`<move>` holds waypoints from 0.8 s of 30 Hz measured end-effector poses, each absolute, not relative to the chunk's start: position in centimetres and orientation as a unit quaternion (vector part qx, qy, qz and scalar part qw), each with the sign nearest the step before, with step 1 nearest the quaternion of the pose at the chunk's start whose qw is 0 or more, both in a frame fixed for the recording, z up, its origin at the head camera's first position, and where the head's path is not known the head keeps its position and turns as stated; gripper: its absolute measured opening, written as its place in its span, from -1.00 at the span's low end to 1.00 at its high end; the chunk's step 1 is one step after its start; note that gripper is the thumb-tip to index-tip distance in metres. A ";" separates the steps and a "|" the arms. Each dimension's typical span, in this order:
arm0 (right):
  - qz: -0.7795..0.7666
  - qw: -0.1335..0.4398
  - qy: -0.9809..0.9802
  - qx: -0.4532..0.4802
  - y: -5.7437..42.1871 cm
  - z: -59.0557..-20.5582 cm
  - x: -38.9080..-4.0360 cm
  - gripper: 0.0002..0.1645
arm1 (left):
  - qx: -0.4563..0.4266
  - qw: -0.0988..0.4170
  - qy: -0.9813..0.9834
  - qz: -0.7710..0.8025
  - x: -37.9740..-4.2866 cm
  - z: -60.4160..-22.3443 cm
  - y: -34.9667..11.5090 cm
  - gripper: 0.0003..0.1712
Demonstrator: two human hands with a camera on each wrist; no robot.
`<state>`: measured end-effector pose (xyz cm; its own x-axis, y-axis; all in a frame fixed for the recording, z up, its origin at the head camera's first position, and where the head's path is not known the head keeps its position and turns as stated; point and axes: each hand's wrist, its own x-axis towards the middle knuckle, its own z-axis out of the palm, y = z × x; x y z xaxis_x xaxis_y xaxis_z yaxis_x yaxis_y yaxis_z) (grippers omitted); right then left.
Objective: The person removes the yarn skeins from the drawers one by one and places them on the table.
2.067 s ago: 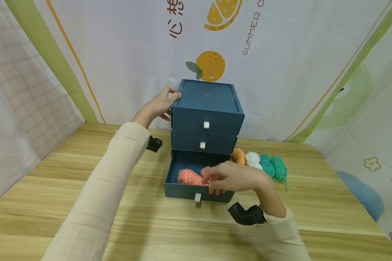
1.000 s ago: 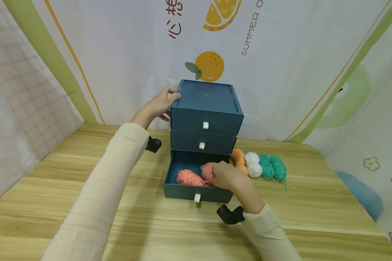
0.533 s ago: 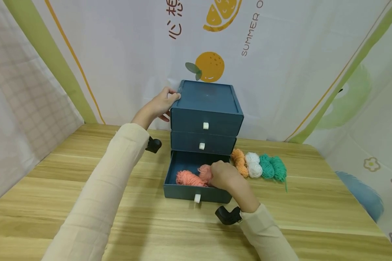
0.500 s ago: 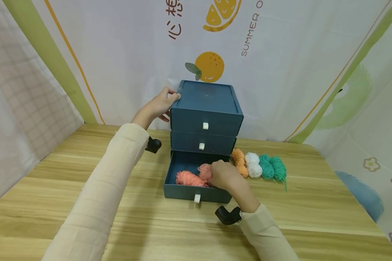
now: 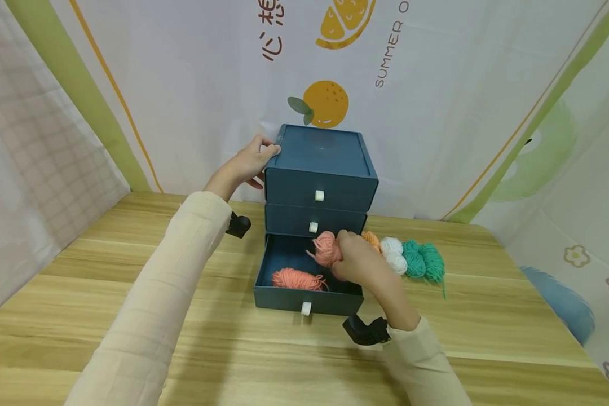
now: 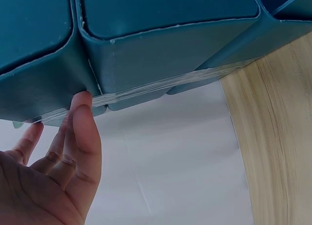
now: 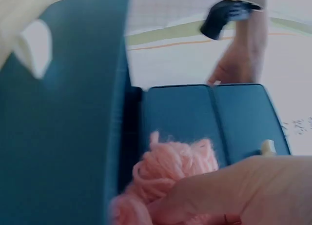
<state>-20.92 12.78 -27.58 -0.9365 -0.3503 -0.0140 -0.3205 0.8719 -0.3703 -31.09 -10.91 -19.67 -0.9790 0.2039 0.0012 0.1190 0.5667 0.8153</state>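
My right hand (image 5: 360, 260) grips a salmon-pink skein of yarn (image 5: 327, 248), lifted over the right side of the pulled-out bottom drawer (image 5: 279, 294). In the right wrist view the thumb presses into the yarn's loops, while the other fingers are mostly hidden. A second pink skein (image 5: 298, 279) lies in that drawer, along its front wall. My left hand (image 5: 251, 160) rests at the upper left edge of the dark blue drawer cabinet (image 5: 320, 149). In the left wrist view its extended fingers (image 6: 84, 132) touch the cabinet's side, beside a strip of clear tape.
Right of the cabinet, orange yarn (image 5: 371, 239), white yarn (image 5: 395, 256) and green yarn (image 5: 426, 262) lie in a row on the wooden table (image 5: 264, 361). Both upper drawers are closed, each with a white knob (image 5: 319, 195). A printed curtain (image 5: 193, 84) hangs behind.
My right hand has gone down into the drawer, taken hold of the right-hand pink skein and raised it. The other pink skein has shifted slightly left. My left hand stays in place.
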 end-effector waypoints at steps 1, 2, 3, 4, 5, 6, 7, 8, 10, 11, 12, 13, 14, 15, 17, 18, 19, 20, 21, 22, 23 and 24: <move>-0.197 0.038 0.964 -0.173 13.0 -27.3 -20.9 -0.72 | 0.091 0.046 0.884 0.456 -31.1 -19.7 -10.9 -0.44; -0.211 0.038 0.961 -0.173 13.2 -27.1 -20.8 -0.75 | 0.091 0.046 0.884 0.457 -31.1 -19.7 -10.9 -0.44; -0.226 0.038 0.959 -0.169 13.4 -26.8 -20.7 -0.77 | 0.091 0.047 0.884 0.457 -31.1 -19.7 -10.9 -0.44; -0.237 0.035 0.957 -0.166 13.7 -26.4 -20.6 -0.78 | 0.091 0.047 0.883 0.457 -31.1 -19.7 -10.9 -0.44; -0.247 0.032 0.955 -0.161 14.0 -26.1 -20.5 -0.78 | 0.091 0.047 0.883 0.458 -31.1 -19.7 -10.9 -0.44; -0.255 0.028 0.953 -0.158 14.2 -25.8 -20.4 -0.78 | 0.091 0.047 0.883 0.458 -31.1 -19.7 -10.9 -0.44; -0.261 0.022 0.952 -0.157 14.6 -25.5 -20.3 -0.78 | 0.091 0.046 0.883 0.458 -31.1 -19.7 -10.9 -0.44; -0.266 0.016 0.951 -0.157 14.9 -25.2 -20.2 -0.78 | 0.090 0.046 0.884 0.457 -31.1 -19.7 -10.9 -0.44; -0.269 0.000 0.949 -0.162 15.6 -24.5 -19.9 -0.76 | 0.090 0.045 0.885 0.455 -31.2 -19.7 -10.9 -0.44; -0.271 -0.008 0.948 -0.165 16.0 -24.3 -19.8 -0.75 | 0.090 0.044 0.885 0.455 -31.2 -19.8 -10.9 -0.44; -0.272 -0.013 0.948 -0.167 16.3 -24.0 -19.7 -0.73 | 0.090 0.043 0.885 0.454 -31.2 -19.8 -11.0 -0.44; -0.273 -0.019 0.947 -0.169 16.7 -23.8 -19.5 -0.72 | 0.091 0.043 0.886 0.453 -31.2 -19.8 -11.0 -0.44; -0.274 -0.024 0.947 -0.168 17.1 -23.6 -19.4 -0.71 | 0.091 0.043 0.886 0.453 -31.2 -19.8 -11.0 -0.44; -0.275 -0.027 0.947 -0.166 17.5 -23.3 -19.2 -0.69 | 0.092 0.043 0.886 0.453 -31.2 -19.8 -11.0 -0.44; -0.276 -0.031 0.948 -0.157 18.2 -23.0 -18.9 -0.66 | 0.093 0.044 0.885 0.454 -31.1 -19.7 -10.9 -0.44; -0.277 -0.033 0.948 -0.154 18.6 -22.8 -18.8 -0.66 | 0.093 0.044 0.885 0.454 -31.1 -19.7 -10.9 -0.44; -0.279 -0.036 0.948 -0.151 18.9 -22.6 -18.6 -0.66 | 0.093 0.045 0.885 0.455 -31.1 -19.7 -10.9 -0.45; -0.281 -0.038 0.948 -0.147 19.3 -22.5 -18.5 -0.66 | 0.094 0.045 0.884 0.455 -31.0 -19.7 -10.9 -0.45; -0.283 -0.039 0.948 -0.142 19.6 -22.3 -18.4 -0.65 | 0.094 0.045 0.884 0.456 -31.0 -19.7 -10.9 -0.45; -0.287 -0.040 0.947 -0.138 20.0 -22.2 -18.3 -0.65 | 0.093 0.045 0.884 0.456 -31.0 -19.7 -10.9 -0.45; -0.289 -0.043 0.947 -0.133 20.4 -22.1 -18.2 -0.64 | 0.093 0.046 0.884 0.456 -31.0 -19.7 -10.9 -0.45; -0.288 -0.045 0.948 -0.128 20.8 -22.0 -18.2 -0.62 | 0.092 0.046 0.884 0.457 -30.9 -19.7 -10.9 -0.45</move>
